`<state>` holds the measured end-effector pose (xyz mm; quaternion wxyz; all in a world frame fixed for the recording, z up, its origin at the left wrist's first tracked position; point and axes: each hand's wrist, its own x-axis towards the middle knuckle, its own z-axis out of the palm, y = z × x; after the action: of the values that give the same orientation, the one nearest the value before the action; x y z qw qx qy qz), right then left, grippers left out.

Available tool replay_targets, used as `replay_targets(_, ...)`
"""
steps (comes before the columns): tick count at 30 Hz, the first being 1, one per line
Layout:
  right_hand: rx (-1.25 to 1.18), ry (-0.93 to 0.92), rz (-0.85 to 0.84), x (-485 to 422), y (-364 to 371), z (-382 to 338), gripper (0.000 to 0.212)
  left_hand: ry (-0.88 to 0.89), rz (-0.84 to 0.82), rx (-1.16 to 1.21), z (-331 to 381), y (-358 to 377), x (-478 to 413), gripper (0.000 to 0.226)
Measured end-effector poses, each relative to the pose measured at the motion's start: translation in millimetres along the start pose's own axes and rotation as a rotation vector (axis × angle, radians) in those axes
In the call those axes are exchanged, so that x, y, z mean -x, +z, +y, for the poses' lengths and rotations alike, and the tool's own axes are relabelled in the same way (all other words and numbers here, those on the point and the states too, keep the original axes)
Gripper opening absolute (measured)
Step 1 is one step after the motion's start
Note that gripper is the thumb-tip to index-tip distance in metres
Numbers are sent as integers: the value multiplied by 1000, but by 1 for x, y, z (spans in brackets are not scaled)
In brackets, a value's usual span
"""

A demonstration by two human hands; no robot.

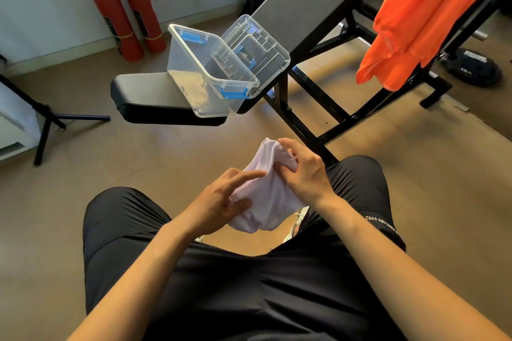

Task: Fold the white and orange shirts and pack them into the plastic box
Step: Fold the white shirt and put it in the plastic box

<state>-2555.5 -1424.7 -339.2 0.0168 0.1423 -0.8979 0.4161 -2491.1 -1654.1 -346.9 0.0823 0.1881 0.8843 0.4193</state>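
Head view is showing a seated person in black shorts (249, 271), with both bare arms reaching toward the middle of the frame. The white shirt (270, 191) is hanging bunched between the two hands, just above the knees. The left hand (221, 202) is gripping the lower left part of the cloth with thumb and curled fingers, its forefinger lying stretched across the fabric. The right hand (304, 171) is closing on the upper right part, fingertips pinching a fold near the top of the bundle. Up the frame, well apart from the hands, the plastic box (205, 74) is sitting open on a black bench (146, 94), its lid (255, 44) leaning behind it. At the upper right, the orange shirt (421, 8) is hanging over a black metal frame (343, 116). Two red extinguishers (124, 13) are standing at the upper left by the wall.
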Motion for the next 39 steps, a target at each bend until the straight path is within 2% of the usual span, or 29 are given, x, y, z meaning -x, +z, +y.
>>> replay_targets(6,-20,34,-68,-5,-1,-1,39,13,-52,-46,3,0,3,64)
replay_targets(10,-76,83,-139,-8,-4,2,37,61,-93,-57,-2,1,4,49)
replay_targets(15,-160,78,-152,-2,-9,0,35,-111,15,173,-13,-1,7,56)
replay_targets(21,-65,-169,-34,25,10,-12,43,-281,119,307,-8,2,5,53)
replay_targets(25,40,-310,-13,45,27,-17,47,-373,126,606,3,-1,5,40)
replay_targets(29,43,-347,-45,63,38,-28,59,-429,200,825,8,0,5,56)
replay_targets(31,24,-376,-64,69,43,-32,56,-444,276,811,10,3,5,56)
replay_targets(35,-88,-370,-84,71,46,-29,47,-429,435,711,10,6,6,28)
replay_targets(37,-174,-352,-94,70,41,-29,35,-391,446,676,11,3,8,23)
replay_targets(39,-208,-325,-82,67,33,-31,35,-351,429,665,16,-2,12,24)
